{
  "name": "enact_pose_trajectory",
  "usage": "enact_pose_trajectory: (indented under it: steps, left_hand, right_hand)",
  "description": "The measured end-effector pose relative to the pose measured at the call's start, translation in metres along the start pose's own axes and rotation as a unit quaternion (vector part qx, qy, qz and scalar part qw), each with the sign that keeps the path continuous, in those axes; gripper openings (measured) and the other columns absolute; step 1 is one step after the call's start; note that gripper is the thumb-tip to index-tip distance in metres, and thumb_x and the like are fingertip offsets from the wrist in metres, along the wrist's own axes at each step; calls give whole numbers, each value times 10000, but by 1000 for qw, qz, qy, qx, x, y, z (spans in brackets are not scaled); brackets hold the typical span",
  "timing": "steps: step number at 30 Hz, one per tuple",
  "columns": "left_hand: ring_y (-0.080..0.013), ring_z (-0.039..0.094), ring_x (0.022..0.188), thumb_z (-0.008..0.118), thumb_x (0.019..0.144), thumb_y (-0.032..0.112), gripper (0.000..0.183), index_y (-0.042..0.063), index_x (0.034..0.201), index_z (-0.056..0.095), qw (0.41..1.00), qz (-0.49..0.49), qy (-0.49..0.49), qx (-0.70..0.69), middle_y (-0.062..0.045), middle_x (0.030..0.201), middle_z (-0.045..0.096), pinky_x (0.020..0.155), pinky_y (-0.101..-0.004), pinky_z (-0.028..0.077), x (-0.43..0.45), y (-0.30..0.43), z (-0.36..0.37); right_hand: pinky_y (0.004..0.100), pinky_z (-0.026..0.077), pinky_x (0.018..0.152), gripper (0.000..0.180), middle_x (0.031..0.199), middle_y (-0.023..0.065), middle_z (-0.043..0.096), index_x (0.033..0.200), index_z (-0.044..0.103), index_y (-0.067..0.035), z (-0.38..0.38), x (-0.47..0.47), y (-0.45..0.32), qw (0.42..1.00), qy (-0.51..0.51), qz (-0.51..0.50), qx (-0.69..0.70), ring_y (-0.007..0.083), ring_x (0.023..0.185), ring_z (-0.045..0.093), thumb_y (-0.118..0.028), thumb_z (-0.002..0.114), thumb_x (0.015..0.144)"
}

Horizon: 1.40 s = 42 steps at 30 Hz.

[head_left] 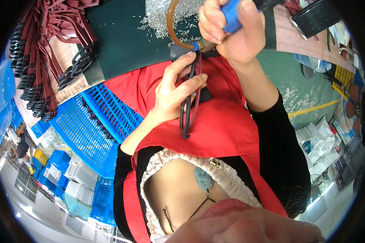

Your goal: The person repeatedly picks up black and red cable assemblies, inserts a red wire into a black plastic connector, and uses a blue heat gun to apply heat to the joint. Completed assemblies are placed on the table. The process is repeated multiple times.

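My left hand (178, 88) pinches an eyeglass frame (186, 117) with black and dark red parts, held over my red apron. Its fingertips rest beside a small black block fixture (177, 51) at the bench edge. A brown translucent hose (172, 21) curves down to a brass fitting (201, 46) with a blue collar, close to my left fingertips. Raised at the right, my right hand (241, 36) is wrapped around a blue-handled tool (231, 18); its working tip cannot be made out. Behind the hose lies a heap of small metal pins or screws (161, 22).
The bench has a dark green mat (121, 39). Dark red and black eyeglass frames (38, 66) are piled along its left side. Blue plastic baskets (85, 130) stand below, by my left arm. A black smartphone (316, 18) and pliers (329, 41) lie at the right.
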State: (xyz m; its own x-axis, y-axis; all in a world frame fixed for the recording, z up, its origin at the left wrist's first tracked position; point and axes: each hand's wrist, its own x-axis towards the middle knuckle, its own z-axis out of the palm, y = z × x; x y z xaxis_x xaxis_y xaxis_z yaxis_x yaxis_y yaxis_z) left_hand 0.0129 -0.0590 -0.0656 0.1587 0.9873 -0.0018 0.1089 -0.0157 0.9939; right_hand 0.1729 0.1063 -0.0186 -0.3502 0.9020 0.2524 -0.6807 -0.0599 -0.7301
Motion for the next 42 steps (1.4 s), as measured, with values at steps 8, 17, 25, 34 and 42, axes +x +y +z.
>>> enact_pose_trajectory:
  steps: [8, 17, 25, 34, 42]
  left_hand:
    - [-301, 723, 1062, 746, 759, -183, 400, -9, 1117, 706, 997, -42, 27, -62, -252, 1429, 473, 818, -322, 637, 6, 12, 1]
    - [-225, 647, 1011, 918, 775, 174, 779, 41, 1419, 501, 984, 141, 89, -65, -124, 1115, 642, 856, -327, 528, 43, 33, -17]
    - [-291, 733, 834, 691, 1006, 330, 682, -30, 1465, 338, 918, 148, 341, -138, -126, 923, 656, 673, -373, 672, 21, 46, -96]
    - [-269, 703, 718, 392, 1117, 443, 549, -52, 1318, 519, 936, -27, 266, -228, -104, 811, 603, 552, -309, 593, 22, 55, -83]
    - [-279, 713, 679, 426, 1027, 367, 565, -118, 1242, 619, 879, -152, 155, -424, -147, 722, 681, 625, -323, 582, 22, 30, -99]
  right_hand:
    - [317, 447, 515, 356, 799, 57, 579, 1181, 569, -84, -37, 18, -22, 984, 125, -118, 55, 188, 571, 527, -415, 526, 1056]
    - [352, 453, 876, 210, 990, 96, 597, 948, 640, -53, 39, -69, -13, 784, -83, -103, -606, 274, 984, 564, -24, 716, 755]
    - [317, 476, 783, 102, 861, 76, 554, 838, 640, -6, 44, 13, -3, 949, -196, 5, -246, 195, 897, 592, -85, 629, 902]
    - [427, 540, 767, 407, 997, 193, 681, 1115, 675, 27, 83, 170, 71, 577, -119, 90, -803, 340, 887, 668, -352, 642, 968]
    - [230, 258, 458, 177, 676, -39, 518, 964, 691, -18, 62, 38, 20, 899, -43, 375, -223, 31, 499, 383, -186, 666, 914]
